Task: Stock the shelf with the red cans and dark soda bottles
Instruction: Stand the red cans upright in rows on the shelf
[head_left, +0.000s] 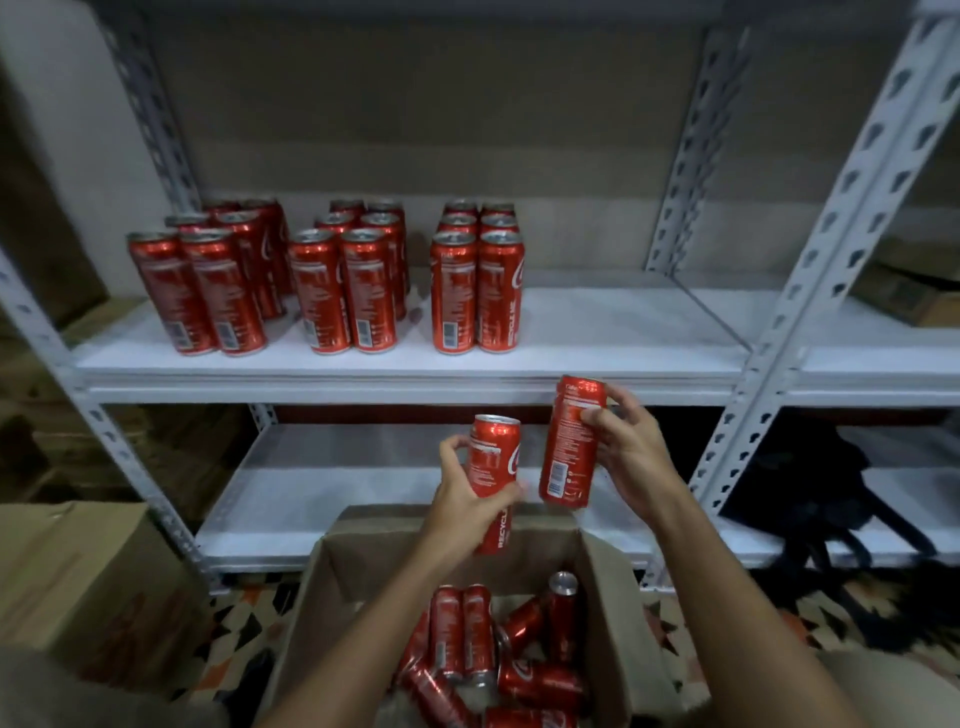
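My left hand (467, 499) grips a tall red can (493, 467) upright above the open cardboard box (613, 613). My right hand (628, 457) holds a second red can (571, 441), tilted slightly, just below the front edge of the upper white shelf (597, 332). Three groups of red cans stand on that shelf: a left group (208, 286), a middle group (348, 286) and a right group (478, 286). Several more red cans (493, 654) lie jumbled inside the box. No dark soda bottles are in view.
The lower white shelf (311, 499) sits behind the box. Grey perforated uprights (810, 291) frame the rack. A closed cardboard box (78, 582) stands at the left on a patterned floor. A dark bag (821, 499) lies on the lower right shelf, a box (914, 291) above it.
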